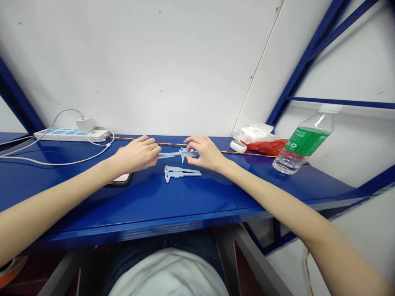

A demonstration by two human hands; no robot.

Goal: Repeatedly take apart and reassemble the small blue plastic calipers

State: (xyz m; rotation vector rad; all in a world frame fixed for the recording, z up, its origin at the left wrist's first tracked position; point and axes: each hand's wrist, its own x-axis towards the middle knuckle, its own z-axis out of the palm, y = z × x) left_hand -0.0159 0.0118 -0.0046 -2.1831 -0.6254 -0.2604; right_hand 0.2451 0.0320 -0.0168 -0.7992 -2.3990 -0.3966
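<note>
a: what's going on between the hands?
b: a pale blue plastic vernier caliper [174, 154] is sitting there, its beam pointing toward the left hand. i can't tell if it's being lifted off the shelf. a second caliper [180, 173] is lying just beside it at 6 o'clock, with neither hand on it.
a: and how are the hands working?
b: they're apart, one at each end. the right hand [205, 153] is curving over the caliper's jaw end, but i can't tell how firmly it's gripping. the left hand [137, 154] is reaching in at the beam end, and i can't tell if it's touching.
a: how far along are things?
b: one caliper is being handled, and the other is lying apart from the hands.
a: is there room to move?
b: yes, some. the blue shelf [185, 201] is stretching open to its front edge at 6 o'clock, while an orange twisted wire [173, 144] is running close by at 12. a phone [121, 179] is lying near the left wrist at 8, a power strip [70, 135] is sitting at 10, and a water bottle [304, 144] is standing at 3.
</note>
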